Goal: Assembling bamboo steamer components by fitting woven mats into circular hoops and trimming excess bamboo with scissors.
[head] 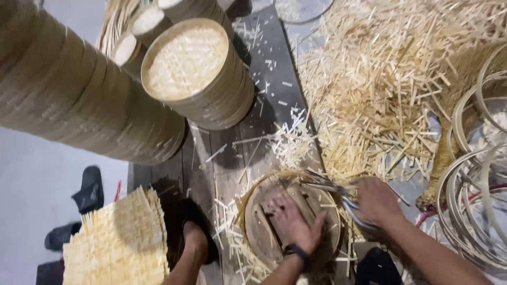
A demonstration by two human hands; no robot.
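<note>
Head view: left hand [293, 221] lies flat, pinning the round woven tray [288, 221] on the floor boards [232, 158], right hand [376, 200] grips scissors [338, 192] at its rim, trimming step; next cut likely needs tray rotation

The left hand [292, 221] lies flat, fingers spread, pressing on a round wooden form [261, 232] ringed by a woven bamboo mat whose frayed edge sticks out around it. The right hand [376, 200] grips a pair of metal shears [338, 192], blades pointing left at the mat's upper rim (whether they are biting the strips is too blurred to tell). Cut bamboo slivers [380, 89] heap up on the dark plank floor [274, 79] beyond. Stacks of round bamboo steamer baskets [198, 74] stand at upper left, square woven mats [119, 243] pile at lower left, and bent bamboo hoops [475, 200] lie at right.
</note>
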